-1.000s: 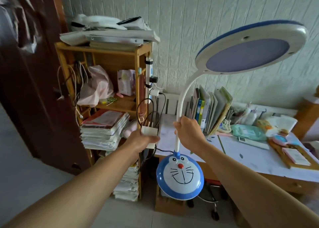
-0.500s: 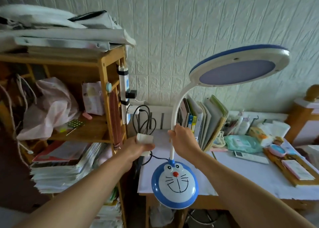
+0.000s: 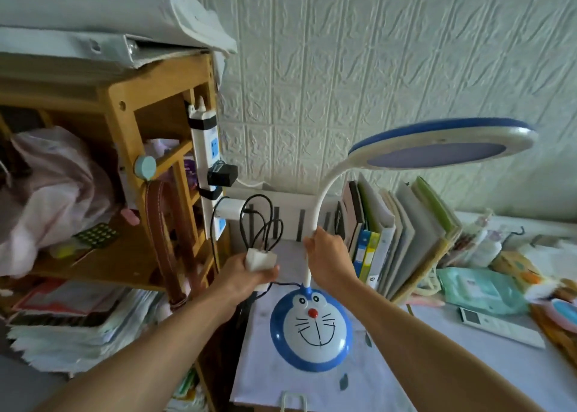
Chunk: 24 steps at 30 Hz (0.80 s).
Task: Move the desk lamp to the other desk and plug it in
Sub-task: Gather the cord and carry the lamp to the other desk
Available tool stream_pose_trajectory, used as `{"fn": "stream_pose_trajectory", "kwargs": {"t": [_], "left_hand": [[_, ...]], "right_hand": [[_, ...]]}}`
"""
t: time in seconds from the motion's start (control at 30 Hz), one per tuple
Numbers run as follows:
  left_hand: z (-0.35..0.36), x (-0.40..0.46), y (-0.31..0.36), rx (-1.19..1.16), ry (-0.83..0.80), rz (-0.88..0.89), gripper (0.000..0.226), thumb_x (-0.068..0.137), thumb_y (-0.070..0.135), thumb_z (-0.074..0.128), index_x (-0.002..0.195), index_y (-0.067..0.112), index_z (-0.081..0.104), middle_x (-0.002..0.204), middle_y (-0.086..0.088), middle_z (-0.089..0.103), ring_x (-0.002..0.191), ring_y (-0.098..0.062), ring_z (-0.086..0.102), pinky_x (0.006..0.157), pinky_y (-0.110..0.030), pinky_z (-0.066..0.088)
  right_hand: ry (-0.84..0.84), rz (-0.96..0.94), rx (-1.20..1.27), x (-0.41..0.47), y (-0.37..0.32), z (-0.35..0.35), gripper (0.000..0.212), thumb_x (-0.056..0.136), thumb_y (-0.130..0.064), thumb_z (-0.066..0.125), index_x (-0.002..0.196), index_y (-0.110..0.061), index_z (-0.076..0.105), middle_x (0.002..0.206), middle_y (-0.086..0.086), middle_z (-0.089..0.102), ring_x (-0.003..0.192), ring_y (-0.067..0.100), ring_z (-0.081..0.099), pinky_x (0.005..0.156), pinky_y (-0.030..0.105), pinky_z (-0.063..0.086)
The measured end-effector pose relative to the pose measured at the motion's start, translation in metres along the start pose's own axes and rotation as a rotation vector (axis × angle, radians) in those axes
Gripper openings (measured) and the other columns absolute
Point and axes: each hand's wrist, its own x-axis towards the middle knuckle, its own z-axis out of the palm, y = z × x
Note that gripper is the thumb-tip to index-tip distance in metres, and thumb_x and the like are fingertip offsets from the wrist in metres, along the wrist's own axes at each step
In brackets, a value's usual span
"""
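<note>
The desk lamp has a round blue base with a cartoon cat face (image 3: 312,330), a white bent neck and a flat round head (image 3: 443,144). My right hand (image 3: 327,260) grips the neck low down, and the base is over the near left part of the desk (image 3: 468,371). My left hand (image 3: 246,275) holds the lamp's white plug adapter (image 3: 260,258) with its black cable looped above it. A white power strip (image 3: 207,174) is strapped upright to the wooden shelf (image 3: 125,121), just above and left of the adapter, with a black and a white plug in it.
Books and folders (image 3: 396,233) stand along the wall behind the lamp. A teal wipes pack (image 3: 480,290), a white remote (image 3: 499,327) and small clutter lie on the desk's right. The shelf holds a pink bag (image 3: 53,186) and paper stacks (image 3: 78,327).
I have come closer to the desk and shelf. The lamp has come down, its base now over the desk top. The adapter in my left hand is nearer the power strip.
</note>
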Motion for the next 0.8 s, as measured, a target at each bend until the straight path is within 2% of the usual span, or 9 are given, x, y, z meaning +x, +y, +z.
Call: {"fn": "stream_pose_trajectory", "kwargs": {"t": [0.07,0.13,0.17,0.27,0.37,0.5,0.6,0.7,0.8], "left_hand": [[0.009,0.015,0.002,0.031,0.037,-0.008,0.028,0.071,0.038,0.077,0.086,0.033,0.054,0.078,0.014,0.057,0.071,-0.001,0.051,0.052,-0.016,0.034],[0.018,0.029,0.002,0.023,0.044,-0.016,0.029,0.072,0.034,0.077,0.093,0.028,0.058,0.08,0.011,0.061,0.073,-0.003,0.055,0.051,-0.015,0.038],[0.022,0.036,0.003,0.016,0.044,-0.022,0.03,0.073,0.031,0.077,0.096,0.025,0.06,0.082,0.009,0.063,0.074,-0.005,0.058,0.052,-0.016,0.04],[0.036,0.057,0.001,0.026,0.058,-0.035,0.029,0.073,0.024,0.078,0.098,0.019,0.062,0.085,0.004,0.066,0.077,-0.009,0.061,0.061,-0.021,0.046],[0.049,0.077,-0.003,0.066,0.103,-0.033,0.031,0.073,0.022,0.078,0.099,0.018,0.063,0.086,0.003,0.067,0.078,-0.008,0.061,0.063,-0.02,0.047],[0.062,0.099,-0.014,0.091,0.161,-0.056,0.045,0.073,0.024,0.077,0.113,0.011,0.061,0.104,-0.008,0.068,0.097,-0.023,0.064,0.084,-0.036,0.054],[0.068,0.112,-0.022,0.12,0.143,-0.018,0.041,0.073,0.02,0.077,0.11,0.012,0.062,0.097,-0.002,0.068,0.088,-0.015,0.064,0.068,-0.022,0.051],[0.072,0.122,-0.031,0.178,0.129,0.03,0.035,0.072,0.016,0.076,0.104,0.013,0.061,0.092,0.0,0.066,0.083,-0.01,0.062,0.056,-0.011,0.045],[0.076,0.13,-0.04,0.194,0.156,0.044,0.03,0.072,0.016,0.075,0.097,0.014,0.059,0.083,0.004,0.063,0.076,-0.006,0.06,0.05,-0.007,0.045]], "right_hand": [[-0.018,-0.031,-0.008,0.021,0.01,0.005,0.02,0.095,-0.02,0.041,0.099,-0.006,0.055,0.081,0.01,0.061,0.066,0.021,0.059,0.052,0.028,0.047],[-0.054,-0.103,-0.068,0.04,0.018,0.01,0.017,0.094,-0.012,0.042,0.099,-0.003,0.055,0.09,0.016,0.063,0.077,0.031,0.061,0.062,0.037,0.05],[-0.07,-0.139,-0.1,0.049,0.022,0.013,0.016,0.093,-0.01,0.042,0.098,-0.002,0.055,0.093,0.017,0.064,0.078,0.031,0.06,0.062,0.036,0.048],[-0.09,-0.167,-0.082,0.074,0.036,0.022,0.015,0.094,-0.013,0.043,0.094,-0.003,0.054,0.088,0.017,0.065,0.064,0.023,0.053,0.052,0.026,0.04],[-0.122,-0.119,-0.025,0.096,0.047,0.035,0.018,0.095,-0.017,0.041,0.096,-0.004,0.053,0.086,0.018,0.064,0.073,0.032,0.061,0.059,0.037,0.051],[-0.18,-0.074,0.053,0.122,0.059,0.051,0.017,0.096,-0.017,0.042,0.1,-0.004,0.053,0.085,0.013,0.063,0.07,0.023,0.061,0.058,0.031,0.052],[-0.24,-0.038,0.107,0.139,0.067,0.064,0.02,0.097,-0.021,0.04,0.103,-0.006,0.053,0.076,0.004,0.056,0.066,0.016,0.057,0.054,0.026,0.049],[-0.254,-0.007,0.111,0.152,0.072,0.075,0.021,0.096,-0.024,0.039,0.099,-0.009,0.054,0.083,0.012,0.06,0.075,0.026,0.061,0.069,0.042,0.055],[-0.255,-0.028,0.068,0.157,0.076,0.086,0.018,0.096,-0.025,0.04,0.096,-0.011,0.053,0.08,0.01,0.06,0.072,0.025,0.062,0.069,0.041,0.057]]}}
